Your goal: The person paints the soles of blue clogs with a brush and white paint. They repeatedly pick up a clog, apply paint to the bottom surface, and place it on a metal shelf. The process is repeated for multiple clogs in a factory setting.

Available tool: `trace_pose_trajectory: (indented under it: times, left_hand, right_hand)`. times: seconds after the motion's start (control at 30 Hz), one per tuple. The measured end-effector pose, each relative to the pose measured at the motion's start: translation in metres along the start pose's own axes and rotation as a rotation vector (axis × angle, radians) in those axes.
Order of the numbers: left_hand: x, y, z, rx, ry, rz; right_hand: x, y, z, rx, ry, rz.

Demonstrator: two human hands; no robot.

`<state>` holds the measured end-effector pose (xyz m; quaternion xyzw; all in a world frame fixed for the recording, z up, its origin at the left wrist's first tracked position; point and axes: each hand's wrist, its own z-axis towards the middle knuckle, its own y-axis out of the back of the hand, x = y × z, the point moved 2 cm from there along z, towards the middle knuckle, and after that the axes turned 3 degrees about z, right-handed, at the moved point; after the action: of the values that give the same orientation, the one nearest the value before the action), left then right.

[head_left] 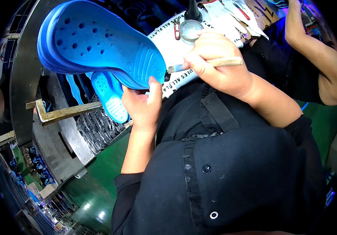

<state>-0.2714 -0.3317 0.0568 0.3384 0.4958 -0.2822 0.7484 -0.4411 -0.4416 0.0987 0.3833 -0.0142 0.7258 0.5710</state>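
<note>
My left hand [143, 103] grips the heel end of a large blue foam shoe sole [115, 43], its thumb on the near edge. The sole has a raised rim, round holes toward its far end and ridges near the heel. In my right hand [221, 64] is a flat paintbrush [229, 62] with a pale wooden handle. Its bristles [172, 69] are right beside the heel edge; whether they touch it I cannot tell. Beyond my right hand stands a small round clear cup [191, 30]. A smaller blue perforated sole [107, 94] lies below the held one, behind my left hand.
A printed white sheet [168, 35] covers the work surface, with a red-handled cutter [176, 29] and a dark bottle [192, 11] on it. White gloves [235, 15] lie farther right. At left are a metal bar [70, 113] and a conveyor. A co-worker's arm [313, 51] is at right.
</note>
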Motion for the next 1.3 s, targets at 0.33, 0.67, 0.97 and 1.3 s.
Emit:
trace_pose_trajectory:
  times: [0.33, 0.67, 0.97, 1.3]
  left_hand:
    - [0.001, -0.002, 0.000, -0.016, 0.048, -0.012]
    - [0.000, -0.004, 0.001, -0.027, 0.077, -0.062]
    - [-0.003, -0.004, 0.002, -0.013, 0.095, -0.102]
    - [-0.004, -0.006, 0.005, 0.019, 0.131, -0.093]
  right_hand:
    - [-0.002, 0.001, -0.001, 0.012, -0.007, -0.006]
    - [-0.003, -0.002, -0.006, 0.016, -0.039, 0.075]
    - [-0.003, -0.009, -0.007, -0.005, -0.063, 0.095]
    - [-0.006, -0.010, -0.006, -0.043, -0.020, 0.059]
